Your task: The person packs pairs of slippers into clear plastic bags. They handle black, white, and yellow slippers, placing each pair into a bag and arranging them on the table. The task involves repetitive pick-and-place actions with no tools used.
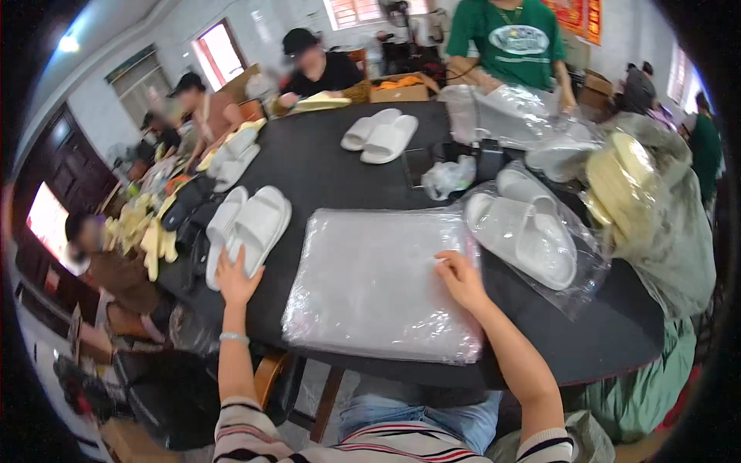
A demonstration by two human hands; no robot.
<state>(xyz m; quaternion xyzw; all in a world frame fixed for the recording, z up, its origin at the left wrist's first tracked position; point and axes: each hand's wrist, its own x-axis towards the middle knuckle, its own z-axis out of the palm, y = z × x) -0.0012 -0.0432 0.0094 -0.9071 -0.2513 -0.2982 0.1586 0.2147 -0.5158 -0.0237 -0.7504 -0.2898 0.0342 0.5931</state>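
Observation:
A pair of white slippers [261,230] lies side by side on the black table at the left. My left hand [239,276] rests at their near end, fingers spread and touching them, not wrapped round. In front of me is a flat stack of clear plastic bags [370,282]. Over its right part, my right hand [461,279] has its fingers curled in toward the thumb; whether a layer of film is caught between them cannot be made out. Just beyond that hand, another pair of white slippers [525,231] lies inside a clear bag.
More white slippers [380,136] sit farther back on the table [324,174]. A phone [417,168] and crumpled plastic [449,177] lie mid-table. Yellow slippers [621,181] in a large bag stand at the right. A person in green [505,46] handles bagged items opposite; several people work leftward.

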